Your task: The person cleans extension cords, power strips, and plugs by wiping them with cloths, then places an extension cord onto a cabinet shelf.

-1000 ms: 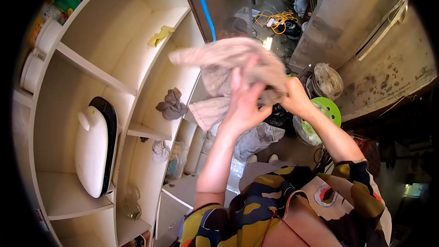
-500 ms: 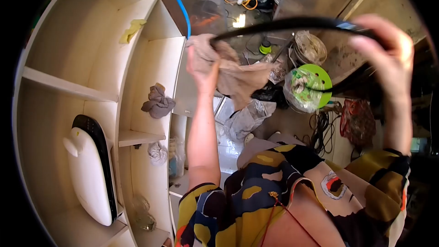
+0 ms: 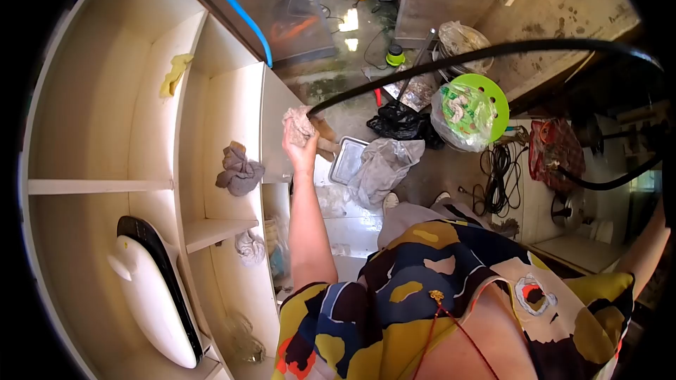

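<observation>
My left hand [image 3: 301, 149] is closed around a bunched beige cloth [image 3: 298, 124], which is wrapped about one part of a long black flexible hose [image 3: 451, 63]. From the cloth, the hose arcs over to the right edge of the view. A lower stretch of it comes back in and ends over a red bag. Only my right forearm [image 3: 651, 246] shows, at the far right; the hand itself is lost beyond the dark edge.
White shelving [image 3: 102, 186] stands close on my left, holding a black-and-white appliance [image 3: 151, 295] and a grey rag [image 3: 241, 169]. Around the floor are a green lid [image 3: 493, 98] with plastic wrapping, a coiled black cable [image 3: 500, 179], a black bag [image 3: 401, 123] and a red bag [image 3: 553, 144].
My right hand has moved right and down, out of view, drawing the hose into a longer arc. The cloth, loosely draped before, is now gathered tightly in my left hand.
</observation>
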`<state>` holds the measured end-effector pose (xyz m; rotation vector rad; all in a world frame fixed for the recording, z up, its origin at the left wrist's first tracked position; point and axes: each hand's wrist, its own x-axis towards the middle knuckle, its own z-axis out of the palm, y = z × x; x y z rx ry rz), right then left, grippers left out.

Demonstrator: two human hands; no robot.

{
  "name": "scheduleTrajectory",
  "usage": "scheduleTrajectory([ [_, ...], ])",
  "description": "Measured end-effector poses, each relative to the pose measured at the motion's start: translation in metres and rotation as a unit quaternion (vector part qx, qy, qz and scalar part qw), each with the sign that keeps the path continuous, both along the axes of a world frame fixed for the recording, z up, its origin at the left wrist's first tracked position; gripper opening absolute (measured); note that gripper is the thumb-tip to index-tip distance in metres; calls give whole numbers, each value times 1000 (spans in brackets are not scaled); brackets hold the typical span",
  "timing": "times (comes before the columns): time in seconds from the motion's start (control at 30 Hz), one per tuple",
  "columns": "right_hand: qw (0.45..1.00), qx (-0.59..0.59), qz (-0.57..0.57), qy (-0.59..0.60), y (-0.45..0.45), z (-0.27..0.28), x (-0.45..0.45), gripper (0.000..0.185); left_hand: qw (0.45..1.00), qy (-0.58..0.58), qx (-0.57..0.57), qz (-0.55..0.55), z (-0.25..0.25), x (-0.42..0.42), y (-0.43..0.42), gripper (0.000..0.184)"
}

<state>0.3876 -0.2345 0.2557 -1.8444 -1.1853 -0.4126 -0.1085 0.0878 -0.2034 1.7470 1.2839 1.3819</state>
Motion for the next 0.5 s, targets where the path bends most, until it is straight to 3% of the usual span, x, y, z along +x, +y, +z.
scheduleTrajectory([
  [0.1, 999, 7, 7, 39, -6, -15, 41, 20, 998, -6, -46, -50, 58, 39, -13, 46],
  [0.17, 997, -2, 4, 80, -8, -34, 116, 14, 998, -29, 3, -49, 88, 60, -17, 40],
  [0.2, 992, -10, 7, 122, -10, -46, 152, 23, 998, -46, 20, -39, 96, 72, -14, 38],
  [0.27, 981, -4, 40, 189, 10, -62, 136, 30, 995, -68, 13, -68, 137, 94, -17, 37],
  [0.3, 932, -9, 105, 348, 28, -67, 106, 20, 992, -85, 6, -91, 160, 103, -19, 36],
  [0.37, 848, -86, 245, 462, 53, -83, 18, 22, 985, -119, 62, -111, 195, 118, -23, 34],
  [0.4, 819, -113, 282, 487, 64, -91, -1, 25, 977, -126, 105, -139, 200, 123, -15, 33],
  [0.5, 827, -103, 386, 397, 107, -118, -45, 46, 959, -180, 108, -193, 244, 145, -19, 24],
])
